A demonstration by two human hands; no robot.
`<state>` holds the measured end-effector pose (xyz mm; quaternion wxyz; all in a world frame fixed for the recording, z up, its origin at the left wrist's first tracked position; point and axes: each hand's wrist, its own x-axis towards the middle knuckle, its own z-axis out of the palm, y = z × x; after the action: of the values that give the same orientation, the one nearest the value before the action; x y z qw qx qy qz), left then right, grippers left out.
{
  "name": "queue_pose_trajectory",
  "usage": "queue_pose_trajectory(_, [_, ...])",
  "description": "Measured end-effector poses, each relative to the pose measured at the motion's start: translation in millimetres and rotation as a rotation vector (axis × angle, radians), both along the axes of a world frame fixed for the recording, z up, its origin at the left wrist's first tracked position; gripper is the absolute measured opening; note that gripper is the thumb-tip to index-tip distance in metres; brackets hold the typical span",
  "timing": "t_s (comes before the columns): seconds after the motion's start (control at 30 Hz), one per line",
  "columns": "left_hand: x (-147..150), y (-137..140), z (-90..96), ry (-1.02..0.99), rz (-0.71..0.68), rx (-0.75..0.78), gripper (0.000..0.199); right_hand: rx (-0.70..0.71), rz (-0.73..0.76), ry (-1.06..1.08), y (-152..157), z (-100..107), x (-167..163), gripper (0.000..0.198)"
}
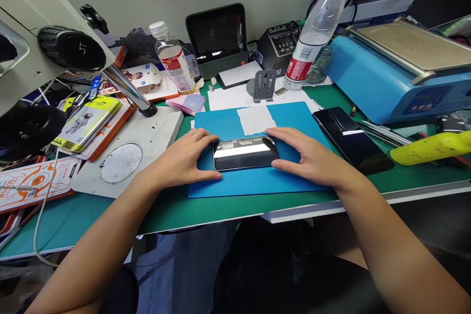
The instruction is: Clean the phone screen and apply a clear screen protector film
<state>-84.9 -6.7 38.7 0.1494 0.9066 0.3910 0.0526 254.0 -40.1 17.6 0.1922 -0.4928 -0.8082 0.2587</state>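
A smartphone (246, 153) lies sideways on the blue mat (228, 186), its glossy dark screen up and reflecting a bright band. My left hand (187, 159) grips its left end, thumb along the near edge and fingers at the far edge; a ring shows on one finger. At the right end, my right hand (303, 157) spans the phone the same way, thumb on the near corner. Just beyond the phone is a piece of white paper (256, 120). A second dark phone (351, 140) lies right of the mat.
A microscope stand (128, 88) and stacked boxes (88, 122) crowd the left. Behind stand a small drink bottle (174, 61), a dark display (217, 34), a metal holder (264, 85) and a red-capped bottle (312, 34). On the right are a blue heating plate (382, 78) and a yellow bottle (430, 148).
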Motion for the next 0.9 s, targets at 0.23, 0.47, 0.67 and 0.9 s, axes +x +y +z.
queue_pose_trajectory(0.23, [-0.8,-0.2,0.1,-0.023,-0.002,0.004,0.081,0.024,0.009,-0.011,-0.6,-0.7,-1.0,0.074])
queue_pose_trajectory(0.47, [-0.2,1.6,0.1,-0.046,-0.013,0.006,0.069,0.019,0.025,-0.03,-1.2,1.2,-1.8,0.073])
queue_pose_trajectory(0.67, [0.4,1.9,-1.1,-0.057,-0.012,0.017,0.068,-0.005,0.016,-0.053,-1.6,0.9,-2.4,0.077])
queue_pose_trajectory(0.9, [0.7,0.0,-1.0,-0.05,-0.022,0.017,0.067,0.017,0.026,-0.094,-4.9,0.8,-4.9,0.076])
